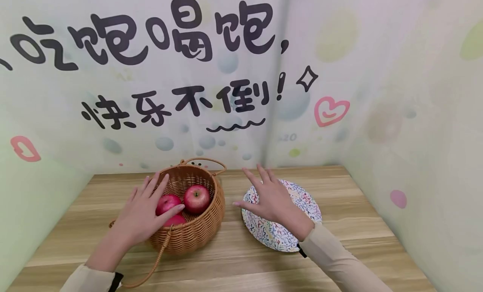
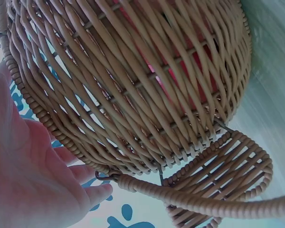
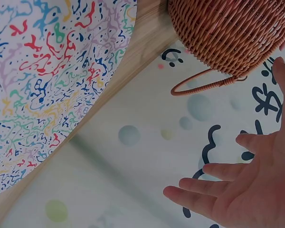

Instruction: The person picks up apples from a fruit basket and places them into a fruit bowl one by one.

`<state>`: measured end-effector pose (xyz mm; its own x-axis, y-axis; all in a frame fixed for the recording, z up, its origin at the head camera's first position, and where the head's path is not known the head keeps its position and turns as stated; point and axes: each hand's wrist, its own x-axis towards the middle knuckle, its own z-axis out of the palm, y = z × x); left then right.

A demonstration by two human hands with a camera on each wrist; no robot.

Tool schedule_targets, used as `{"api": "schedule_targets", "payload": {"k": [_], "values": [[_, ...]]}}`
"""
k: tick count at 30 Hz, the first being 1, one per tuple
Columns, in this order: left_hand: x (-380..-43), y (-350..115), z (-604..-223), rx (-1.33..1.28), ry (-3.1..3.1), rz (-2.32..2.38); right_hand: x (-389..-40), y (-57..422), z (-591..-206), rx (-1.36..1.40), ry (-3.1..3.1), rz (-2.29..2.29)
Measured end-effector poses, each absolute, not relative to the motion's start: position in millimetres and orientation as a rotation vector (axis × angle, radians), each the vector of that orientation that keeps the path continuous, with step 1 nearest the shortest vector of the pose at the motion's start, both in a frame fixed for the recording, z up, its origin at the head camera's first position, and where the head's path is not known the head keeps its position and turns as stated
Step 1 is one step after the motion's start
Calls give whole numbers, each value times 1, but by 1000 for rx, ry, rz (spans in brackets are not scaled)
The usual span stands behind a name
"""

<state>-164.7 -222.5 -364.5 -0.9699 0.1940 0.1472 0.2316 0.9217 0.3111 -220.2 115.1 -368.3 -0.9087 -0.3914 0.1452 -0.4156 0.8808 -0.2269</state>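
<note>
A brown wicker basket [image 1: 205, 231] stands on the left half of the table and holds red apples [image 1: 197, 199]. Over its left rim in the head view is my left hand [image 1: 139, 216], fingers spread and fairly straight. Seen from the left wrist, that hand [image 2: 33, 175] lies close beside the woven rim, and red shows through the weave [image 2: 180, 80]. To the right, my right hand [image 1: 273, 199] hovers above a round plate [image 1: 303, 202] with a multicoloured squiggle pattern. Its fingers are spread and hold nothing. The forearm and hand hide part of the plate.
The wood-grain table [image 1: 234, 258] is bounded by a printed backdrop [image 1: 241, 149] behind and pale walls at both sides. One basket handle [image 1: 160, 258] hangs outward at the front left, the other [image 1: 205, 159] at the back.
</note>
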Motion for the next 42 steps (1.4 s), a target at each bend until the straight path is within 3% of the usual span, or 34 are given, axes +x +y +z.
{"api": "schedule_targets", "payload": {"k": [42], "values": [[-154,-250,-374,-280,-2950,-679,-219,93,-364,756,-2943,444]]}}
